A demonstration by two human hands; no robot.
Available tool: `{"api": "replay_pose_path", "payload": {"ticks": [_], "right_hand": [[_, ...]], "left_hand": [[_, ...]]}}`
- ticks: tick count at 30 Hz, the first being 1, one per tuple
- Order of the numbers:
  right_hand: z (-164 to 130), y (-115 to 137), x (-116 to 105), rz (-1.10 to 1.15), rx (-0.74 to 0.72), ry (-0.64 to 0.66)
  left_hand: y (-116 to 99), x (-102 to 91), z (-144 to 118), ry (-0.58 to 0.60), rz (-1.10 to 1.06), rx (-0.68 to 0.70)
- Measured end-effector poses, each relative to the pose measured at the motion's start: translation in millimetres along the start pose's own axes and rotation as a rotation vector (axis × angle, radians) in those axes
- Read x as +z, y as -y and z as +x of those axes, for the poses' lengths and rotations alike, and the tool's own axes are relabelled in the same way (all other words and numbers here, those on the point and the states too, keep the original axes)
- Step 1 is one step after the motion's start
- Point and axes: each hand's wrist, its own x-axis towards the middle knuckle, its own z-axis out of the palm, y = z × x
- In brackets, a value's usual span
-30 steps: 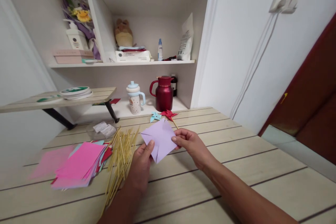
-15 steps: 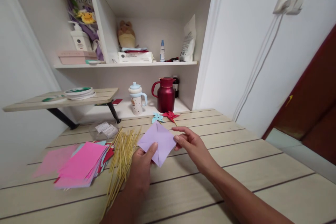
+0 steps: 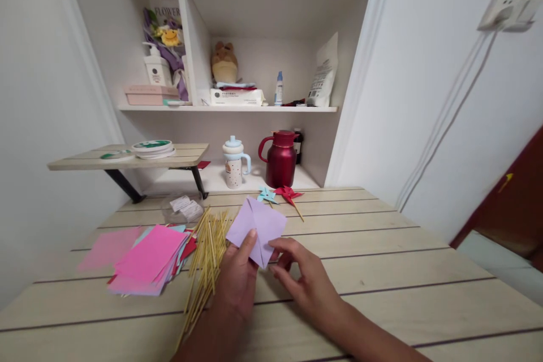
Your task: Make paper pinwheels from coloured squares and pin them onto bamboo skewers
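My left hand (image 3: 238, 271) grips a square of light purple paper (image 3: 263, 226) at its lower left side, thumb on top and fingers beneath. Diagonal lines run from the paper's corners toward its middle; whether each is a cut or a crease I cannot tell. My right hand (image 3: 299, 271) is at the paper's lower right edge, index finger against it and thumb apart below. Beyond the paper lie a light blue paper pinwheel (image 3: 267, 194) and a red paper pinwheel (image 3: 288, 194) on a stick. Left of my left hand lies a bundle of thin wooden sticks (image 3: 207, 254).
Pink, blue and red paper sheets (image 3: 150, 254) are stacked on the left of the slatted table (image 3: 382, 271). Behind them sit a clear container (image 3: 183, 209) and a small raised stand (image 3: 190, 154) with rolls of tape (image 3: 153, 149). A cup (image 3: 233, 164) and a red jug (image 3: 280, 161) stand at the back.
My right hand has moved from the paper's right corner down to its lower right edge, thumb now away from the paper. The view has shifted, so the surroundings appear further right.
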Motion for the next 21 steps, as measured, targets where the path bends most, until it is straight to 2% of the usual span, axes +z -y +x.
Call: {"api": "replay_pose_path", "payload": {"ticks": [5,9,12,21], "right_hand": [[4.5,0.0,-4.4,0.031,0.100,-0.078],[7.1,-1.7,-6.9,0.065,0.110,-0.099],[7.5,-1.1,-8.2,0.078,0.120,-0.091],[11.3,7.0,-7.9,0.185,0.287,-0.147]], "left_hand": [[4.7,0.5,-1.2,0.037,-0.055,-0.022],[6.3,1.5,-4.2,0.111,-0.051,-0.058],[7.2,3.0,-6.2,0.162,-0.028,-0.036],[7.6,4.1,-7.1,0.159,0.030,-0.012]]}}
